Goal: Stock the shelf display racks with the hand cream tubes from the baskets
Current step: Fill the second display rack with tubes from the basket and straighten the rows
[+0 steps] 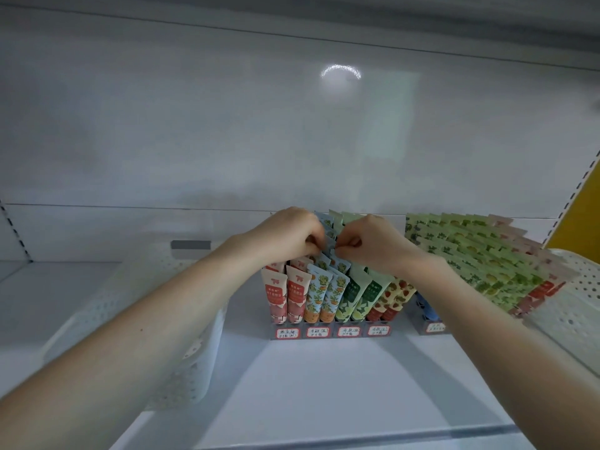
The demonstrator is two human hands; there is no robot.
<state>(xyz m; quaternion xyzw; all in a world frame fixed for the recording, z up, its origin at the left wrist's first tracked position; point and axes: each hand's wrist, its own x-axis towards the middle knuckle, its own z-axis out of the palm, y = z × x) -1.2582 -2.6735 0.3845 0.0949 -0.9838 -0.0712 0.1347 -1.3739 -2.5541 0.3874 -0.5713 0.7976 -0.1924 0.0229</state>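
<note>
A clear display rack (331, 332) on the white shelf holds rows of hand cream tubes: red (285, 297), blue floral (319, 293), green (355, 297) and strawberry-print (391, 298). Both hands are over the blue floral rows near the rack's back. My left hand (289, 233) and my right hand (373, 243) each pinch the top edge of a blue floral tube (331, 245) between them. Which tube each one holds is partly hidden by the fingers.
A white perforated basket (136, 303) stands left of the rack, under my left forearm. A second rack (431, 326) to the right is packed with green tubes (480, 254). Another white perforated basket (581, 306) sits at the far right. Handwritten labels (316, 332) line the rack front.
</note>
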